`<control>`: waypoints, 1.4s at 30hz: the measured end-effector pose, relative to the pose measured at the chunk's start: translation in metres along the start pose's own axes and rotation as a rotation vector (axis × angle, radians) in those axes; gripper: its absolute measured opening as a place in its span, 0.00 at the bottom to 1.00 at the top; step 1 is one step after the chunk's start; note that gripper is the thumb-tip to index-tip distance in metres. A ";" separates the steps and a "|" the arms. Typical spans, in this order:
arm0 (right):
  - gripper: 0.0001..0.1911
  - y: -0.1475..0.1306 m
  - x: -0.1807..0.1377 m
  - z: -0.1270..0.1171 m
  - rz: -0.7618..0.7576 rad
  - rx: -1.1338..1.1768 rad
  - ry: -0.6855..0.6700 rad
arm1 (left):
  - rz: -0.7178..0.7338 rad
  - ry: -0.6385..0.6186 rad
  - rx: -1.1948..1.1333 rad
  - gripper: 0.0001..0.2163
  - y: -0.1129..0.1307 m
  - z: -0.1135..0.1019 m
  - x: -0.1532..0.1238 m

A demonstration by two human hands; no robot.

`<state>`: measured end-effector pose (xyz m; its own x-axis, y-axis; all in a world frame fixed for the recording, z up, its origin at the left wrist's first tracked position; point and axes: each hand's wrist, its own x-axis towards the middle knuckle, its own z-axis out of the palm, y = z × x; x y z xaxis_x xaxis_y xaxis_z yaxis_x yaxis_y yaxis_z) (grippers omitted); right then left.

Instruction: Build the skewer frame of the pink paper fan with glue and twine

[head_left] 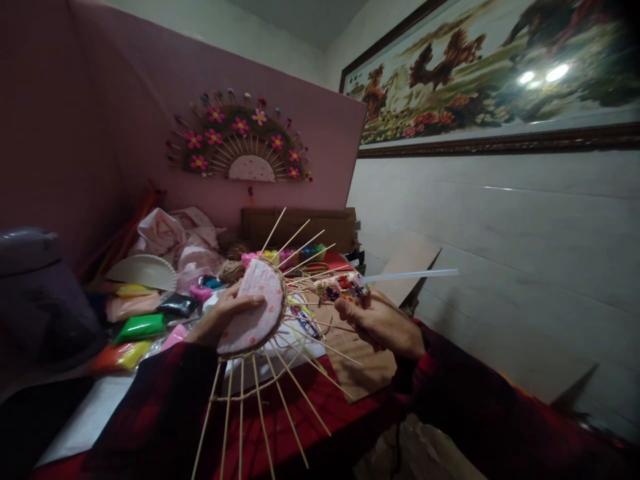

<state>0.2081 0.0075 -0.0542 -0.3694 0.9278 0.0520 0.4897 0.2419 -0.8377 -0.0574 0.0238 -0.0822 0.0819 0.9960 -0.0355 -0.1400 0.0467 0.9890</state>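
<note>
From where I stand, the grip of the left hand [227, 312] pinches, thumb on top, a half-round panel [255, 317] of pale pink, dotted cloth, rimmed in rough twine, its slim wooden spokes [241, 427] raying out above the near edge of the red-covered worktop [360, 420]. The right hand [383, 323] wraps its grip around a flower-patterned glue gun [343, 288], a smooth translucent stick [410, 274] jutting from it. Glossy, pillowy packets [141, 328] lie towards the left edge.
</note>
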 end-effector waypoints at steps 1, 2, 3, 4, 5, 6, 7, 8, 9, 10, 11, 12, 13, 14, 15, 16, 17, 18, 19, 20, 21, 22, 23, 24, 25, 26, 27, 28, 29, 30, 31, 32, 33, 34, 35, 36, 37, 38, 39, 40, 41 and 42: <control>0.27 0.000 0.000 0.000 -0.012 -0.005 0.004 | 0.002 -0.002 0.001 0.13 0.000 0.000 -0.001; 0.27 0.001 0.000 0.000 -0.024 -0.011 0.008 | 0.005 -0.004 0.000 0.13 0.000 0.001 -0.001; 0.27 0.001 0.001 0.000 -0.032 -0.015 0.015 | 0.007 -0.007 -0.003 0.14 0.001 0.001 -0.002; 0.27 0.002 0.001 0.000 -0.033 -0.016 0.020 | 0.009 -0.008 -0.008 0.14 0.001 0.001 -0.002; 0.27 0.002 0.001 0.000 -0.030 -0.017 0.022 | 0.011 -0.008 -0.012 0.14 0.001 0.002 -0.002; 0.27 0.002 0.001 0.000 -0.024 -0.016 0.021 | 0.011 -0.007 -0.015 0.13 0.001 0.002 -0.002; 0.27 0.002 0.001 0.000 -0.021 -0.013 0.018 | 0.013 -0.006 -0.016 0.13 0.001 0.002 -0.002; 0.27 0.002 0.001 0.000 -0.020 -0.008 0.012 | 0.015 -0.003 -0.016 0.13 0.002 0.002 -0.002; 0.27 0.002 0.001 0.000 -0.023 -0.003 0.008 | 0.017 0.000 -0.014 0.13 0.002 0.002 -0.002; 0.27 0.002 0.001 0.000 -0.028 -0.001 0.004 | 0.020 0.003 -0.012 0.13 0.002 0.002 -0.002; 0.27 0.003 0.001 0.000 -0.028 0.000 0.004 | 0.021 0.005 -0.010 0.13 0.002 0.002 -0.002; 0.27 0.003 0.001 0.000 -0.023 0.000 0.009 | 0.024 0.008 -0.009 0.13 0.001 0.002 -0.001; 0.27 0.004 0.001 -0.001 -0.018 -0.001 0.014 | 0.025 0.011 -0.009 0.13 0.001 0.002 -0.001; 0.27 0.004 0.001 -0.001 -0.017 -0.001 0.018 | 0.026 0.014 -0.010 0.12 0.001 0.002 -0.001; 0.26 0.004 0.002 -0.001 -0.020 0.000 0.022 | 0.028 0.018 -0.011 0.12 0.001 0.002 -0.001; 0.26 0.004 0.002 -0.001 -0.026 -0.001 0.023 | 0.030 0.022 -0.013 0.12 0.002 0.003 -0.001; 0.26 0.004 0.002 -0.002 -0.029 -0.001 0.022 | 0.029 0.026 -0.012 0.12 0.002 0.003 -0.002; 0.26 0.004 0.002 -0.002 -0.030 -0.001 0.022 | 0.028 0.030 -0.011 0.12 0.002 0.004 -0.002; 0.26 0.003 0.002 -0.002 -0.028 -0.003 0.023 | 0.025 0.032 -0.011 0.12 0.002 0.004 -0.002; 0.26 0.003 0.002 -0.003 -0.025 -0.009 0.026 | 0.022 0.033 -0.013 0.12 0.002 0.004 -0.002; 0.26 0.002 0.002 -0.003 -0.025 -0.017 0.030 | 0.018 0.030 -0.014 0.12 0.002 0.004 -0.002; 0.27 0.001 0.002 -0.003 -0.026 -0.025 0.033 | 0.017 0.027 -0.016 0.12 0.002 0.004 -0.003; 0.27 0.001 0.002 -0.004 -0.030 -0.033 0.037 | 0.017 0.026 -0.017 0.12 0.002 0.004 -0.003; 0.27 0.001 0.002 -0.004 -0.033 -0.038 0.038 | 0.018 0.025 -0.018 0.13 0.002 0.004 -0.003; 0.27 0.001 0.001 -0.004 -0.035 -0.038 0.035 | 0.017 0.024 -0.017 0.13 0.002 0.004 -0.003; 0.26 0.001 0.001 -0.005 -0.035 -0.032 0.032 | 0.013 0.023 -0.019 0.13 0.003 0.004 -0.003; 0.26 0.000 0.000 -0.005 -0.034 -0.023 0.031 | 0.010 0.021 -0.023 0.13 0.003 0.004 -0.003; 0.26 0.000 0.000 -0.006 -0.030 -0.014 0.032 | 0.006 0.019 -0.028 0.13 0.003 0.004 -0.003; 0.27 0.000 -0.001 -0.006 -0.026 -0.002 0.036 | 0.000 0.014 -0.033 0.14 0.004 0.004 -0.002; 0.27 -0.001 -0.002 -0.007 -0.021 0.016 0.042 | -0.003 0.012 -0.036 0.14 0.004 0.004 -0.002; 0.28 -0.002 -0.002 -0.007 -0.017 0.043 0.047 | -0.004 0.013 -0.037 0.14 0.004 0.005 -0.002; 0.28 -0.003 -0.003 -0.008 -0.015 0.079 0.049 | -0.005 0.015 -0.036 0.14 0.004 0.005 -0.002; 0.28 -0.004 -0.004 -0.009 -0.013 0.121 0.055 | -0.007 0.017 -0.034 0.14 0.004 0.005 -0.002; 0.28 -0.005 -0.005 -0.010 -0.011 0.167 0.055 | -0.010 0.020 -0.032 0.14 0.004 0.005 -0.002; 0.29 -0.005 -0.005 -0.010 -0.008 0.213 0.057 | -0.012 0.024 -0.032 0.14 0.004 0.005 -0.003; 0.29 -0.005 -0.006 -0.011 -0.002 0.253 0.057 | -0.015 0.027 -0.033 0.14 0.004 0.006 -0.003; 0.29 -0.004 -0.006 -0.012 0.006 0.290 0.055 | -0.017 0.032 -0.035 0.14 0.004 0.006 -0.003; 0.30 -0.004 -0.006 -0.013 0.011 0.323 0.049 | -0.016 0.036 -0.036 0.14 0.004 0.006 -0.004; 0.30 -0.003 -0.005 -0.014 0.014 0.351 0.033 | -0.014 0.040 -0.036 0.14 0.004 0.006 -0.004; 0.30 -0.002 -0.005 -0.014 0.014 0.373 0.017 | -0.013 0.040 -0.037 0.13 0.004 0.006 -0.004; 0.30 -0.001 -0.004 -0.015 0.010 0.388 0.006 | -0.014 0.039 -0.036 0.13 0.004 0.006 -0.004; 0.31 -0.001 -0.003 -0.015 0.004 0.398 -0.006 | -0.015 0.038 -0.035 0.13 0.004 0.006 -0.004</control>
<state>0.2205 0.0084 -0.0454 -0.3734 0.9266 0.0456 0.1472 0.1078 -0.9832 -0.0525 0.0197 -0.0775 0.0468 0.9973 -0.0558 -0.1739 0.0632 0.9827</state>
